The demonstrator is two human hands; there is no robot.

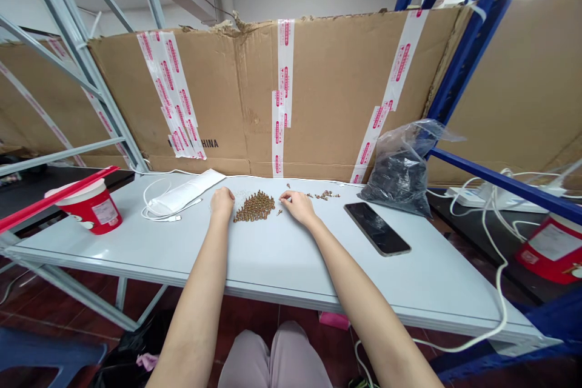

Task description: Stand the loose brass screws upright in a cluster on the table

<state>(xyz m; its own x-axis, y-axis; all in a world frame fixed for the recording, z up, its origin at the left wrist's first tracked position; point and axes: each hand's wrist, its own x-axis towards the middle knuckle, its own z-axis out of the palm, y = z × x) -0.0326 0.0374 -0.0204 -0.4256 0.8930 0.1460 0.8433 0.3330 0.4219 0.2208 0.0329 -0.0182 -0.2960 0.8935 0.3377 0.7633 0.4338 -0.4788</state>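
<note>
Small brass-coloured pieces (255,206) stand packed together in a patch on the pale table, between my two hands. My left hand (222,202) is at the patch's left edge, fingers closed, next to a spread of tiny clear bits; what its fingertips hold, if anything, is too small to name. On the other side my right hand (296,206) pinches with thumb and fingers near the patch's right edge, and its contents cannot be made out. A few loose pieces lie by it, and a scattered group of small metal pieces (326,195) lies further right.
A black phone (377,229) lies at the right, before a clear bag of dark items (400,176). At the left are a red-and-white bucket (97,209), a white sleeve (191,191) and a coiled cable. Cardboard (331,91) walls the table's back (282,260).
</note>
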